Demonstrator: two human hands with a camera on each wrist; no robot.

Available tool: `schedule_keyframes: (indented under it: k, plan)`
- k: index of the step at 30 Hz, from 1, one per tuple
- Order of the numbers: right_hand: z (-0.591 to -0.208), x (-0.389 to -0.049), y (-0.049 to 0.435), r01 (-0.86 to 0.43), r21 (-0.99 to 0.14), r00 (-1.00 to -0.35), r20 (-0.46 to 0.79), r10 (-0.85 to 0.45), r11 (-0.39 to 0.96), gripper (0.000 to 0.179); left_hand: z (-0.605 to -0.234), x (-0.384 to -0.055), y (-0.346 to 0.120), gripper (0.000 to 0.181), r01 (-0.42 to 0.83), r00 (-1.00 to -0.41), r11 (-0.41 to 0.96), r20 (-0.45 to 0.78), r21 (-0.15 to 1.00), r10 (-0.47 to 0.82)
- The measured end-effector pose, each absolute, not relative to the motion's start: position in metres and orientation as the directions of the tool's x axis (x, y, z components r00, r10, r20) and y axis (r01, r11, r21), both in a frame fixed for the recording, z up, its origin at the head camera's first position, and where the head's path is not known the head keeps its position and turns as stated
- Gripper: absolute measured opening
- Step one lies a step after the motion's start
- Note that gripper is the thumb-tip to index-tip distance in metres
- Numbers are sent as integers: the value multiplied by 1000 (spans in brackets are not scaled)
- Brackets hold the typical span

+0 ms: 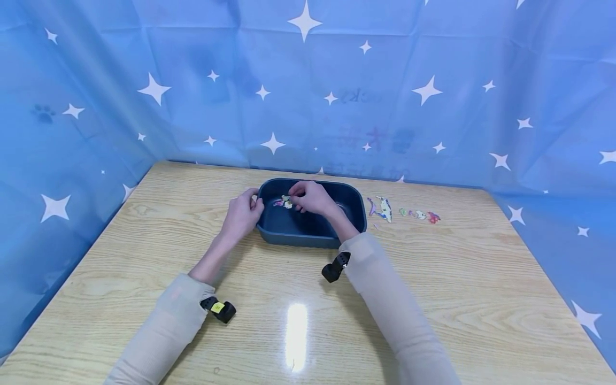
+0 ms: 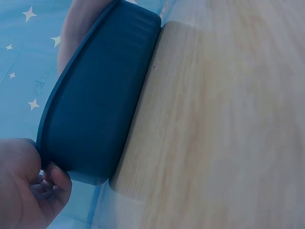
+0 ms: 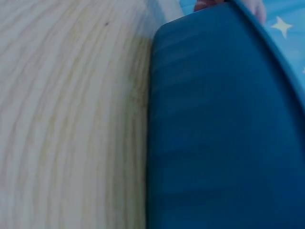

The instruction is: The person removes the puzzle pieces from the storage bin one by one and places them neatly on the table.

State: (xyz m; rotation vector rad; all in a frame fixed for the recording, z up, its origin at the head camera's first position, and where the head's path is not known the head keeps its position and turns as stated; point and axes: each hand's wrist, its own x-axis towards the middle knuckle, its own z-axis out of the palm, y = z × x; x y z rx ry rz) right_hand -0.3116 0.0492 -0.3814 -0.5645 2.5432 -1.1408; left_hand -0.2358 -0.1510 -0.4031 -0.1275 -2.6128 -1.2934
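A dark blue oblong plastic bin (image 1: 308, 239) stands on the table. My left hand (image 1: 243, 214) grips its left end; in the left wrist view the left hand (image 2: 24, 186) has curled fingers against the outer wall below the rim. Inside the bin, my right hand (image 1: 312, 198) reaches over the near side with bent fingers. Small colourful flat cutouts (image 1: 287, 204) lie by its fingertips on the bin's floor. Whether the right fingers pinch one of them is too small to tell. The bin's wall (image 3: 214, 119) hides the right hand's work in the right wrist view.
Right of the bin, a larger whale-like cutout (image 1: 385, 209) lies beside a purple piece (image 1: 372, 207). Farther right sit a green piece (image 1: 403, 212), a pale one (image 1: 421, 215) and a red one (image 1: 433, 217). A blue star-patterned curtain (image 1: 289, 117) hangs behind the wooden table (image 1: 260, 331).
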Motion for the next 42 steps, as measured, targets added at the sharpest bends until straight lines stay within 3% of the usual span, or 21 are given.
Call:
schedule_keyframes:
  k: [16, 26, 35, 39, 42]
  plan:
    - [-392, -310, 47, -332, -613, -859, -119, -499, 717, 26, -404, -237, -151, 35, 166, -973, 604, 229, 779, -28]
    - [-392, -309, 47, -363, -533, -852, -142, -504, 764, 11, -403, -237, -150, 35, 158, -973, 612, 226, 775, -36]
    - [-390, -309, 50, -320, -644, -830, -163, -533, 695, 17, -403, -237, -150, 35, 159, -972, 620, 232, 768, -37]
    - [-387, -306, 52, -329, -672, -828, -133, -545, 664, 29, -402, -236, -150, 36, 163, -972, 627, 235, 761, -33]
    - [-384, -303, 55, -328, -704, -835, -96, -542, 630, 26, -402, -235, -150, 37, 168, -970, 631, 241, 758, -31]
